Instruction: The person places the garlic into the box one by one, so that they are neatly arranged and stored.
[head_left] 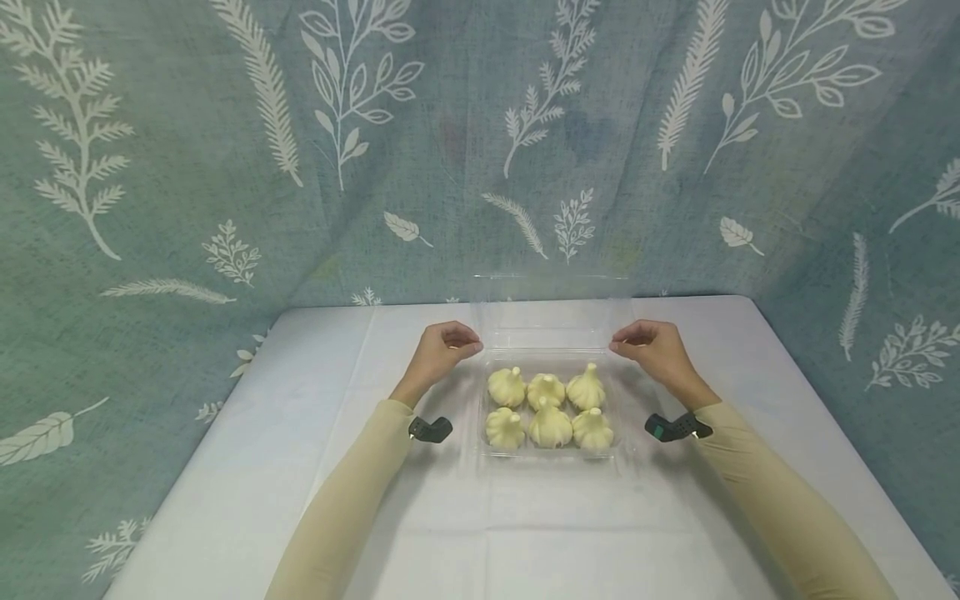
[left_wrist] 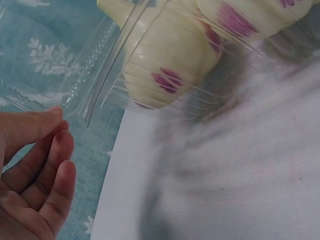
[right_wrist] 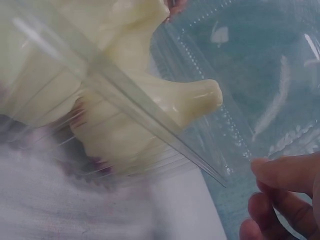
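A clear plastic clamshell container (head_left: 551, 455) stands on the table, its hinged lid (head_left: 551, 312) raised at the back. Several pale yellow garlic bulbs (head_left: 551, 427) lie inside in two rows. Purple patches show low on one garlic bulb (left_wrist: 160, 60) in the left wrist view. At the lid's left side, my left hand (head_left: 441, 352) pinches the edge near the hinge between thumb and fingertips. My right hand (head_left: 658, 350) pinches the opposite edge likewise; in the right wrist view its thumb (right_wrist: 282, 172) meets the clear plastic.
White cloth covers the table (head_left: 420, 533), whose far edge runs just behind the raised lid. A blue-green curtain (head_left: 450, 167) with white leaf prints hangs behind and along both sides. A dark wrist camera (head_left: 431, 430) sits on the left wrist, another (head_left: 675, 427) on the right.
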